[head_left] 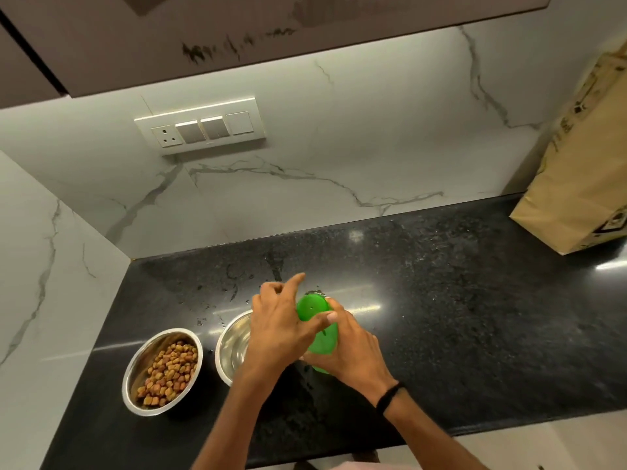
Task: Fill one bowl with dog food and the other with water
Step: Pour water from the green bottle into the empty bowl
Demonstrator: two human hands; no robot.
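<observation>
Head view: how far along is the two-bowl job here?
Done: the left bowl holds dog food. In hand: the right hand grips a green bottle while the left hand works its cap. Left: the second bowl, partly hidden behind the left hand, shows bare metal; no water is visible in it.

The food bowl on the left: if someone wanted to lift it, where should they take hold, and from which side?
Probably by the rim, pinched from above. The food bowl is round steel with smooth walls and no handle, so the thin lip is the only real purchase. It sits upright on the counter with kibble inside, so keep it level. The left or near edge looks easiest: the other bowl stands close on its right.
</observation>
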